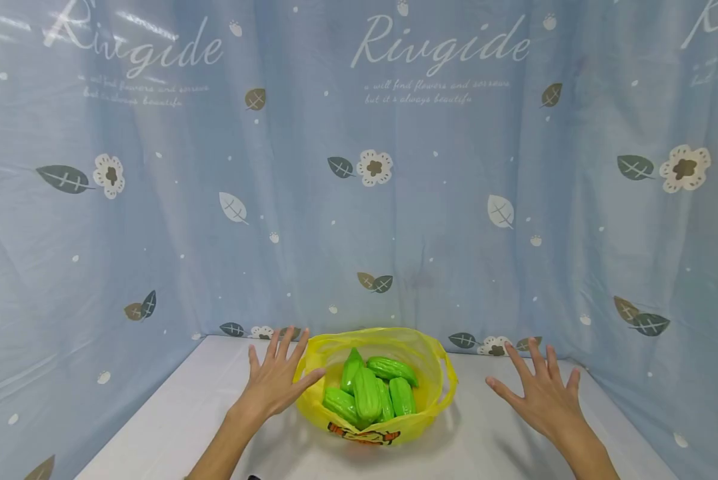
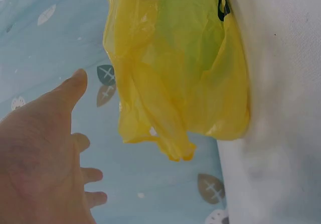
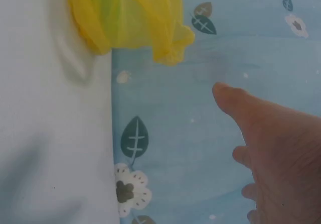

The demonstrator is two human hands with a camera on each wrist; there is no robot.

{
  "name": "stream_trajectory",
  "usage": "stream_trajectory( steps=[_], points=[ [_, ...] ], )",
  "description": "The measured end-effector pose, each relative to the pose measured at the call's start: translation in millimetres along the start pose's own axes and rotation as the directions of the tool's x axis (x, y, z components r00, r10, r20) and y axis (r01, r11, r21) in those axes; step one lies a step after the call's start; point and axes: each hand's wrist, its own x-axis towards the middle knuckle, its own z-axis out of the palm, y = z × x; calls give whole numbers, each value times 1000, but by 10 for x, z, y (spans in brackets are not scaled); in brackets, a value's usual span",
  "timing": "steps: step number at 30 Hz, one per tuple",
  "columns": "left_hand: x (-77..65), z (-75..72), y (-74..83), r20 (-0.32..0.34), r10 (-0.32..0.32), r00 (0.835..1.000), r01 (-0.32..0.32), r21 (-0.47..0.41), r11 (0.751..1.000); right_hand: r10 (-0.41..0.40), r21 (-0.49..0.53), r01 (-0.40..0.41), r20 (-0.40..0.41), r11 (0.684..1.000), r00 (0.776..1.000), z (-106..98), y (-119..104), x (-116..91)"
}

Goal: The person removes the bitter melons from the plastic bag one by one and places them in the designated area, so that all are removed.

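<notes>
A yellow plastic bag (image 1: 437, 427) stands with its mouth spread wide on the white table. Inside it lie several glossy green ridged pieces, like model star fruit or bitter melons (image 1: 367, 395); the exact kind is unclear. My left hand (image 1: 275, 380) hovers at the bag's left side with fingers spread, its thumb near the rim. Farther off on the other side, my right hand (image 1: 545, 400) is held above the table, fingers spread, holding nothing. Both wrist views show the bag's side (image 2: 185, 68) apart from the hand, with a knotted-looking yellow handle (image 3: 168, 48) in the right one.
The white table (image 1: 173, 413) reaches back to a blue curtain (image 1: 311, 253) printed with leaves, flowers and lettering, which also hangs along both sides. A small dark object (image 1: 253, 477) shows at the bottom edge of the head view.
</notes>
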Motion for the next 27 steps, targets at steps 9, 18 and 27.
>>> stream_trajectory(
  steps=[9, 18, 27],
  points=[
    [0, 0, 6, -51, 3, 999, -4, -24, 1000, -14, 7, 14, -30, 1000, 999, -8, -64, -8],
    [1, -33, -1, -15, -11, 1000, 9, -149, 989, -39, -18, 37, -87, 999, 995, -49, -167, -14],
    [11, -6, -31, 46, -6, 999, 20, -309, 951, -59, 14, 61, -99, 998, 993, -80, -215, -17]
  ],
)
